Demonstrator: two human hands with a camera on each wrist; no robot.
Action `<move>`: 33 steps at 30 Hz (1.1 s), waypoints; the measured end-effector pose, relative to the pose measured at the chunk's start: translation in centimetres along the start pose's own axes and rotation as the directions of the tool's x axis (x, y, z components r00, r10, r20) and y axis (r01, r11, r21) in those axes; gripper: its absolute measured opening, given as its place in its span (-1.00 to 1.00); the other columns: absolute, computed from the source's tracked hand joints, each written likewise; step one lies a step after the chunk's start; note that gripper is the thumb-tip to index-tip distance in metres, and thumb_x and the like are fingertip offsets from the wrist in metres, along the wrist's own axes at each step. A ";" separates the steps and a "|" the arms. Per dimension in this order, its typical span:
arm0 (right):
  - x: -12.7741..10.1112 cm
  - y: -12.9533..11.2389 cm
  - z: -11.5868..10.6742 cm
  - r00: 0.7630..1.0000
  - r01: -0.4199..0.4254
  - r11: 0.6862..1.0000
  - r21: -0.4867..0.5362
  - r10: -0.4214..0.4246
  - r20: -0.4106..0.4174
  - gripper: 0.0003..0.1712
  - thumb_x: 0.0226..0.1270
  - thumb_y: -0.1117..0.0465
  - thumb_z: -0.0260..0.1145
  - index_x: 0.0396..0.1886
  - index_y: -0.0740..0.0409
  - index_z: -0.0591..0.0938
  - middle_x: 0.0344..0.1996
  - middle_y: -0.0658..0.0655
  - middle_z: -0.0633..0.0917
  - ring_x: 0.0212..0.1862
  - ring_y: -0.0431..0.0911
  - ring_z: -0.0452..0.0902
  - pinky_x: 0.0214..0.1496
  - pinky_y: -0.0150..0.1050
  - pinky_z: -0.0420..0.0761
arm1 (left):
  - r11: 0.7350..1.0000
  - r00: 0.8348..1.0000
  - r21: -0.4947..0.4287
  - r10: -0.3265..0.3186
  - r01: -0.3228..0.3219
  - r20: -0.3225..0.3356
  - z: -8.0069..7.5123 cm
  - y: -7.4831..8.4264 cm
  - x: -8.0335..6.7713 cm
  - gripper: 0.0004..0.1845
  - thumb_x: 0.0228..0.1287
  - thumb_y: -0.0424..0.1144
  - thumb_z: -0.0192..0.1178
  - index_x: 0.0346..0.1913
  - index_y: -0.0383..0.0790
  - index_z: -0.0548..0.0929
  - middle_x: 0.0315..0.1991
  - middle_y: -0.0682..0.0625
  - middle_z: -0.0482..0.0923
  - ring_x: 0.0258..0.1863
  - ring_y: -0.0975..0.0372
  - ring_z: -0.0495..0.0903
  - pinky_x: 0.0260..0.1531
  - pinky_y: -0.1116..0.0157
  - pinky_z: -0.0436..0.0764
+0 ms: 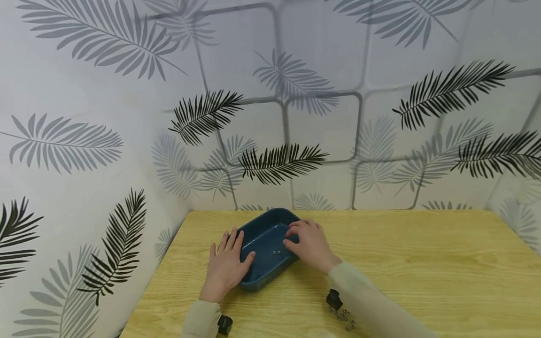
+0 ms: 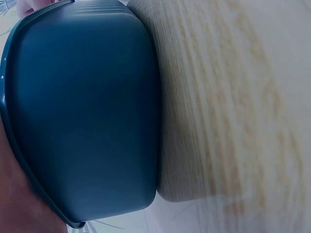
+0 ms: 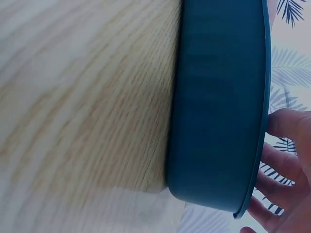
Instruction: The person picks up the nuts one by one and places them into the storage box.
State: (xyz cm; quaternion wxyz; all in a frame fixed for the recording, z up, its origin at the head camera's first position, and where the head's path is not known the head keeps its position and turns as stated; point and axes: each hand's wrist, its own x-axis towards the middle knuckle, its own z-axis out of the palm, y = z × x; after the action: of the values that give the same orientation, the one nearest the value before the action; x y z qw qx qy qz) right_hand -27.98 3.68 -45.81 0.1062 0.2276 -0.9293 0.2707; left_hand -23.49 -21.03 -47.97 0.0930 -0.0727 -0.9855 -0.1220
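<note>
The wooden table (image 1: 422, 263) stands in a corner of walls papered with palm leaves (image 1: 279, 162), and on its far left part sits the dark blue tray (image 1: 270, 224), a shallow rectangular basin set at a slant to the table edge. Both wrist views show the tray's outer wall resting flat on the wood, with no lift visible. The left hand (image 1: 226, 265) lies flat on the table against the tray's left rim, fingers straight and spread, thumb touching the rim; it grips nothing. The right hand (image 1: 308, 244) is draped over the tray's right rim with its fingers bent over the edge; whether they actually clasp the rim or merely rest on it cannot be told from these views. A few small metal rings (image 1: 276, 252) lie loose on the tray floor between the two hands, and more small metal parts (image 1: 345, 319) lie on the table near the right sleeve, beside a black wrist mount (image 1: 334, 299). Judgement: any handling of the tray should keep it level and move it slowly with even pressure from both sides, as the rings would likely slide or roll on the smooth floor.
</note>
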 end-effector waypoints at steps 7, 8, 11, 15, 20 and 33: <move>-0.6 0.8 -0.6 0.999 -0.027 0.999 0.025 0.028 -0.034 -0.79 0.28 0.05 0.42 -0.16 0.02 0.75 0.14 0.12 0.61 0.24 0.16 0.36 0.25 0.24 0.27 | 1.000 1.000 -0.007 0.000 0.000 -0.001 -0.1 0.2 0.0 -0.24 0.45 0.16 0.02 0.54 -0.18 0.18 0.55 -0.16 0.00 0.52 -0.06 -0.06 0.36 -0.26 -0.05; -0.8 0.9 -0.7 0.999 -0.030 0.999 0.026 0.031 -0.038 -0.78 0.28 0.04 0.42 -0.16 0.02 0.75 0.14 0.12 0.61 0.25 0.15 0.36 0.25 0.23 0.27 | 1.000 1.000 -0.008 0.000 0.000 -0.001 -0.1 0.2 0.0 -0.24 0.45 0.16 0.02 0.54 -0.18 0.18 0.55 -0.16 0.00 0.52 -0.06 -0.06 0.36 -0.26 -0.05; -1.3 1.2 -0.9 0.998 -0.026 0.999 0.026 0.028 -0.059 -0.79 0.27 0.04 0.43 -0.18 0.02 0.75 0.13 0.11 0.62 0.25 0.15 0.36 0.23 0.23 0.29 | 1.000 1.000 -0.005 0.000 0.000 0.002 -0.2 0.2 0.0 -0.24 0.45 0.17 0.01 0.54 -0.18 0.18 0.55 -0.16 -0.01 0.52 -0.06 -0.06 0.36 -0.27 -0.04; -2.1 1.5 -1.5 0.997 -0.019 1.000 0.017 0.020 -0.075 -0.80 0.24 0.07 0.45 -0.19 0.04 0.75 0.13 0.12 0.62 0.25 0.16 0.37 0.22 0.25 0.30 | 1.000 1.000 -0.006 -0.003 0.003 0.004 -0.2 0.2 -0.1 -0.24 0.45 0.17 0.01 0.54 -0.18 0.18 0.55 -0.15 -0.01 0.52 -0.06 -0.06 0.36 -0.27 -0.04; -3.1 2.0 -2.1 0.995 -0.008 1.000 0.023 0.010 -0.100 -0.82 0.21 0.08 0.47 -0.23 0.02 0.75 0.12 0.11 0.63 0.23 0.16 0.38 0.20 0.27 0.31 | 1.000 1.000 -0.002 -0.009 0.009 0.007 0.0 0.2 0.0 -0.24 0.45 0.17 0.01 0.54 -0.17 0.17 0.55 -0.14 -0.02 0.52 -0.05 -0.06 0.36 -0.26 -0.05; -5.4 3.5 -3.6 0.990 0.005 1.000 0.014 -0.004 -0.140 -0.81 0.16 0.12 0.49 -0.24 0.07 0.75 0.11 0.13 0.64 0.23 0.17 0.38 0.18 0.28 0.30 | 1.000 1.000 0.002 -0.018 0.018 0.024 -0.1 0.2 0.1 -0.24 0.46 0.17 0.00 0.55 -0.15 0.16 0.56 -0.13 -0.04 0.53 -0.04 -0.09 0.36 -0.26 -0.07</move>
State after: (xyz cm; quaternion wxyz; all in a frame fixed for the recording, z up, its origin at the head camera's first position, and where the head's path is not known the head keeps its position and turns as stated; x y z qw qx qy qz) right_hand -24.65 10.29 -46.15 0.1700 0.2109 -0.9172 0.2922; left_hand -23.57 -20.83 -47.85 0.0803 -0.0654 -0.9873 -0.1209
